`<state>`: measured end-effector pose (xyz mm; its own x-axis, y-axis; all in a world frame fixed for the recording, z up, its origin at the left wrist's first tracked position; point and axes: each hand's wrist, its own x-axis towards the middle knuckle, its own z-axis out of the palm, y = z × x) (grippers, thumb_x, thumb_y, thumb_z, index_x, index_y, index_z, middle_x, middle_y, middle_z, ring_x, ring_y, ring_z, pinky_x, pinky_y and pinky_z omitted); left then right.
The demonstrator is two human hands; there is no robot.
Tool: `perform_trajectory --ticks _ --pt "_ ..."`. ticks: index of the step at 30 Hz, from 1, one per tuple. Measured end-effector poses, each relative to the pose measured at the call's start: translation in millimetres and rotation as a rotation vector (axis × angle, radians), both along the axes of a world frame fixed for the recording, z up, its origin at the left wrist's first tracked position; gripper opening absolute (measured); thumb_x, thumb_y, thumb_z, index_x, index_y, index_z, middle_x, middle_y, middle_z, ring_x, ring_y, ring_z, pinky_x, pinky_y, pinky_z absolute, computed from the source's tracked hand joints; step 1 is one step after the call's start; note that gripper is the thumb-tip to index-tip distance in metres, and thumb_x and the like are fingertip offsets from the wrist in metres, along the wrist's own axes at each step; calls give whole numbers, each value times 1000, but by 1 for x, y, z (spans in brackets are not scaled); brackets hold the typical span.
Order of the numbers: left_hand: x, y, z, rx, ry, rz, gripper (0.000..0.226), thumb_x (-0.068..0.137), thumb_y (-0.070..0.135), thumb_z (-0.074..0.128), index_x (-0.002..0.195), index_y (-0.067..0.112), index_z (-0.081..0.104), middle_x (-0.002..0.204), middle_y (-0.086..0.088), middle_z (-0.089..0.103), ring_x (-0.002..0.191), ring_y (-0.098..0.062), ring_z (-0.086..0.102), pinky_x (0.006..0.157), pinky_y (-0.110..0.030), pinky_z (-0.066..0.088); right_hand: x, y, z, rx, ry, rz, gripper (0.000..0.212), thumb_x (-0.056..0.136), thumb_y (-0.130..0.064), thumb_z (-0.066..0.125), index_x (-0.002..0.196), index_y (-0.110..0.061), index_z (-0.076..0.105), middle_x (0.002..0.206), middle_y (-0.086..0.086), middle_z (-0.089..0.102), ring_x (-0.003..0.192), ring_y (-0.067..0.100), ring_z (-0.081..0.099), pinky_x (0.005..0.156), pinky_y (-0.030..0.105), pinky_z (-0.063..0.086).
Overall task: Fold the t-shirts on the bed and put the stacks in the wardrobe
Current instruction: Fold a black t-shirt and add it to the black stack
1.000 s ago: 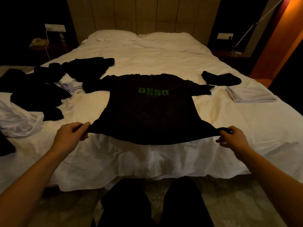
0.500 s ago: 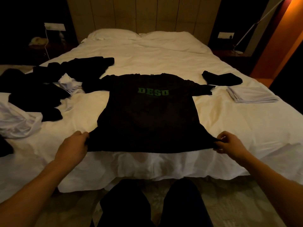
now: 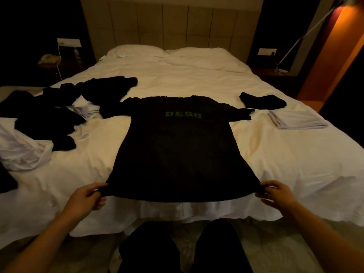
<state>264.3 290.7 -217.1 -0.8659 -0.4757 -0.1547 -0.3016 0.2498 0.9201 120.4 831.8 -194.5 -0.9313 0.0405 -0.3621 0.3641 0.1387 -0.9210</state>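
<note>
A dim room holds a wide bed (image 3: 197,79) under a white, creased duvet, with a padded headboard (image 3: 169,22) and two pillows (image 3: 137,50) at the end far from both grips; an orange-lit wall (image 3: 334,48) rises beyond the right grip, and a dark nightstand (image 3: 57,62) sits far beyond the left one. Between the two grips a black t-shirt (image 3: 177,150) with green lettering lies spread flat, face up, its collar away from the person and its hem at the near bed edge. The left hand (image 3: 86,198) pinches the hem's left corner, and the right hand (image 3: 275,194) pinches the right corner, the cloth drawn taut between them. Beyond and outward of the left grip sprawls a heap of unfolded black and white clothes (image 3: 49,119), one black piece touching the shirt's left sleeve. Beyond the right grip rests a folded white stack (image 3: 295,121), and just past it a folded black garment (image 3: 262,102). Below the grips, dark-trousered legs (image 3: 177,249) stand against the bed's foot.
</note>
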Motion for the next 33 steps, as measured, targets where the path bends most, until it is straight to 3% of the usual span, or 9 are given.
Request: perform_trajectory --ticks 4,8,12,15,19,22,27,33 --pt "2 2 -2 168 72 110 27 101 -7 42 117 0 62 85 -23 63 73 -32 60 52 -18 55 5 -5 -6 -94 -12 -45 23 101 4 41 102 -6 62 106 20 64 91 31 66 58 25 60" --pt "1 0 -12 176 35 101 26 100 -7 43 117 -2 62 77 -21 59 63 -27 54 46 -19 50 5 -6 -10 -116 -63 -5 23 101 4 39 106 -5 60 102 21 65 87 33 66 58 28 61" --pt "1 -6 -21 105 -103 -19 22 97 -4 51 117 -3 62 54 -12 46 42 -15 40 40 -18 32 -4 3 -25 246 -53 166 24 98 4 47 118 -5 57 99 20 65 82 30 66 63 30 58" --pt "-8 -10 -13 -164 -197 -230 12 93 12 65 103 14 71 47 0 48 42 -11 42 43 -21 32 -20 2 -30 538 -31 251 24 98 -1 51 118 -12 57 105 17 64 85 29 66 75 36 57" --pt "-55 -15 9 -314 -122 -130 17 93 24 67 79 22 76 67 7 71 70 -13 65 63 -27 46 -63 -28 -17 854 81 261 19 98 -12 52 113 -15 64 104 16 67 83 28 64 76 40 53" --pt "-114 -16 27 -412 -57 -56 33 93 24 67 62 13 69 56 -1 64 59 -16 60 57 -20 40 -107 -75 14 951 149 224 13 95 -18 52 96 -12 63 94 14 68 76 28 60 68 35 48" --pt "-215 -49 51 -398 -17 9 46 82 54 55 64 14 69 62 -7 65 67 -24 62 68 -38 47 -189 -161 52 1042 291 207 11 93 -24 51 90 -15 56 82 7 59 70 27 54 60 34 41" --pt "-292 -101 54 -374 -129 197 18 95 34 61 96 17 68 80 -4 63 81 -29 59 72 -34 42 -251 -276 57 972 184 374 7 94 -33 55 93 -28 59 88 -3 65 81 19 65 75 42 57"
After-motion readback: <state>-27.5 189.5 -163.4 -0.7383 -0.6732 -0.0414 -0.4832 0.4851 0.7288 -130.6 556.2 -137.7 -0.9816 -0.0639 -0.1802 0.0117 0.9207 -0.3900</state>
